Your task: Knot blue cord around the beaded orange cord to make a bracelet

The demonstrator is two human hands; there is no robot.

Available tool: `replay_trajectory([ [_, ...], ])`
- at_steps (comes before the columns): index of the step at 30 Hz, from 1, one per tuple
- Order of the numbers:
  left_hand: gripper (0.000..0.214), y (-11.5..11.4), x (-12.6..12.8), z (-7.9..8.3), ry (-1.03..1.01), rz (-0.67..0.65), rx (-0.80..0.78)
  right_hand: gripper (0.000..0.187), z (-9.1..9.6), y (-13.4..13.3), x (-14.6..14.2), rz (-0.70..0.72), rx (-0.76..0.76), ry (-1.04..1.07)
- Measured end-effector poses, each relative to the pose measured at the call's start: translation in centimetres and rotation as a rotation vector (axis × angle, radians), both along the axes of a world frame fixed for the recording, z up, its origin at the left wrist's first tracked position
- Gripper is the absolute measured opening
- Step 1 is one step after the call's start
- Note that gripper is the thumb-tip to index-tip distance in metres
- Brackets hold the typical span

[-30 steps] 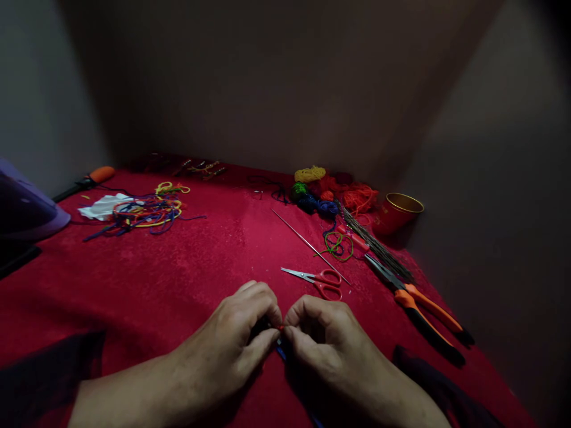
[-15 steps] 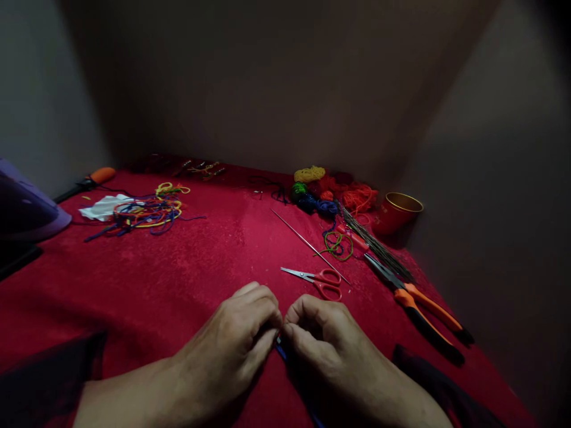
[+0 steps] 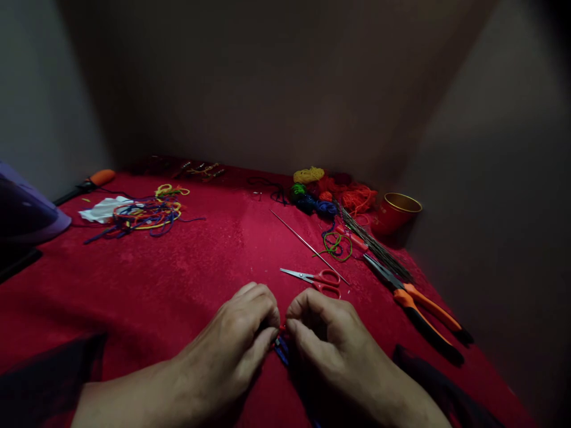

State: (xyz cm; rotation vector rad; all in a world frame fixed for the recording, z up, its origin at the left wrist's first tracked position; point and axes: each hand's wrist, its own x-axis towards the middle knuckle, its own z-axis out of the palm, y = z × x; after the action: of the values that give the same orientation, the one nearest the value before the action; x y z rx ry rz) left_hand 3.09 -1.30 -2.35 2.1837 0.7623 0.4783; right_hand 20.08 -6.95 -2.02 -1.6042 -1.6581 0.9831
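Observation:
My left hand (image 3: 241, 333) and my right hand (image 3: 328, 336) face each other near the front of the red cloth, fingertips a small gap apart. Both are closed in a pinch. A short bit of red cord (image 3: 282, 327) shows between the fingertips. Just below it hangs a blue cord (image 3: 281, 351), partly covered by the fingers; how the two join cannot be made out. Close beyond my right hand lie red-handled scissors (image 3: 312, 277), blades pointing left. A thin metal rod (image 3: 307, 245) lies slantwise behind them.
Long-nose pliers (image 3: 413, 300) with orange handles lie at right, beside a bundle of thin sticks (image 3: 375, 244). Yarn balls (image 3: 310, 174) and a red cup (image 3: 397, 214) stand at the back right. Tangled cords (image 3: 149, 215) and a purple iron (image 3: 27, 205) are at left.
My hands have drawn slightly apart, the right one rising a little. More of the red cord and blue cord now shows between them.

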Motion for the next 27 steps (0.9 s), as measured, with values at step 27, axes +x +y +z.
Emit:
replay_trajectory([
  [27, 0.018, 0.20, -0.19, 0.01, -0.034, -0.036, -0.069, 0.014, -0.50, -0.20, -0.22, 0.032, 0.069, -0.112],
])
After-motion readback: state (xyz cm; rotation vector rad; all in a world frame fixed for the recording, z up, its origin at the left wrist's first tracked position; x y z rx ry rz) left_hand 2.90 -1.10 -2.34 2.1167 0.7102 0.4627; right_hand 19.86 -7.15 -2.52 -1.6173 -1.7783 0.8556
